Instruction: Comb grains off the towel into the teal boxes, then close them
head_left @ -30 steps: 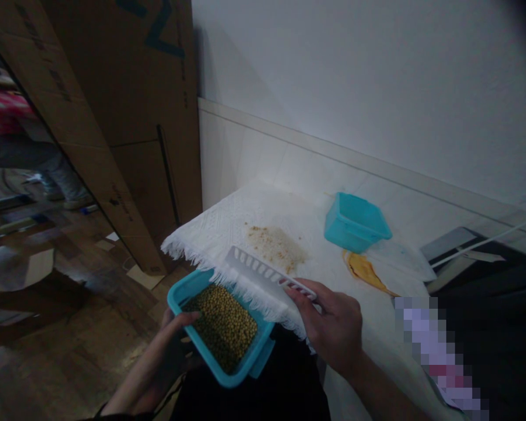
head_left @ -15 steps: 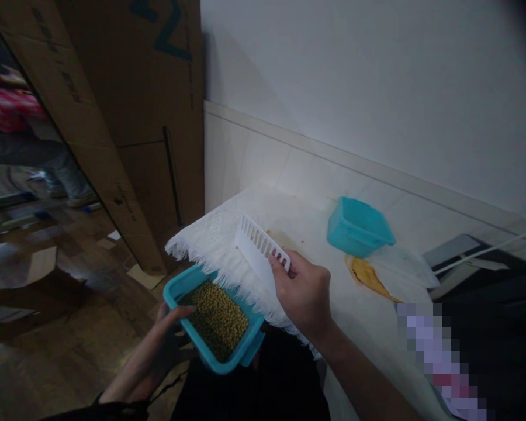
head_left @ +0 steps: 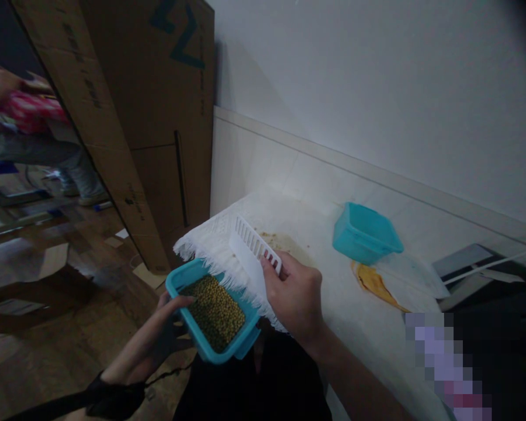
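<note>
My left hand (head_left: 165, 328) grips the near-left rim of a teal tray (head_left: 180, 283) filled with small green-brown beans (head_left: 213, 311), held just below the fringed edge of a white cloth (head_left: 210, 234) on the table. My right hand (head_left: 294, 295) is closed on a white plastic comb-like scraper (head_left: 251, 251), its teeth pointing up and back, standing on the cloth above the tray. A few bean crumbs (head_left: 267, 235) show on the cloth behind the scraper.
A second, empty-looking teal tray (head_left: 366, 232) sits farther back on the table, beside a yellow-orange smear (head_left: 372, 282) and clear plastic. Large cardboard boxes (head_left: 149, 117) lean against the wall at left. Dark devices and a white cable (head_left: 486, 263) lie at right. Another person stands far left.
The scraper has swung from lying flat across the cloth to standing near the cloth's edge above the tray; my right hand moved left with it. The crumb patch is now mostly hidden.
</note>
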Motion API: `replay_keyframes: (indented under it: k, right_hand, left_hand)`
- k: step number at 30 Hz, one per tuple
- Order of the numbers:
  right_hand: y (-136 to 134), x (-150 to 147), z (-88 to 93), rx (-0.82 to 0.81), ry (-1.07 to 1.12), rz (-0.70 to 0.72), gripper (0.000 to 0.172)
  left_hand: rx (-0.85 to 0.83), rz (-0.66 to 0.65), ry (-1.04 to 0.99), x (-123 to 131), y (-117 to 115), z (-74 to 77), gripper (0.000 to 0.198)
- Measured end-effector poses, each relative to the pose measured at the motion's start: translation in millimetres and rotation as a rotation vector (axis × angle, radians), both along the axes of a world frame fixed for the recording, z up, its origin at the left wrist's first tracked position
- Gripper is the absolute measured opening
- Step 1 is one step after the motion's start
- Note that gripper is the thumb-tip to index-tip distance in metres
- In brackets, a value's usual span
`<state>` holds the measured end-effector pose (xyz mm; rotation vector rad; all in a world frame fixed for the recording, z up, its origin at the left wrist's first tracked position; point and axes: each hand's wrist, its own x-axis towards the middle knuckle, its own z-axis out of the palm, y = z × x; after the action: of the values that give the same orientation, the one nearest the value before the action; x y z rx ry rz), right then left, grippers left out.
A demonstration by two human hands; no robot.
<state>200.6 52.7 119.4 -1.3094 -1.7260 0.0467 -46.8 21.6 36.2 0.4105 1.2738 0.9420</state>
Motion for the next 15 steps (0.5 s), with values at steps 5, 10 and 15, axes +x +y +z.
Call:
replay_keyframes:
  k: [5, 10, 15]
  right_hand:
    - [-12, -7, -2.1, 0.036, 0.014, 0.075, 0.026]
    - [-38, -4, -6.6, -0.009, 0.111, 0.102, 0.025]
    - [-21, 20, -17.7, -0.144, 0.329, 0.07, 0.02]
  left_hand:
    - [-0.004, -0.009, -0.012, -2, 2, 4.0, 0.07]
    - [-0.009, -0.01, -0.047, -3, -2, 2.0, 0.07]
    - [-0.042, -0.022, -0.052, 1, -8, -0.8, 0.077]
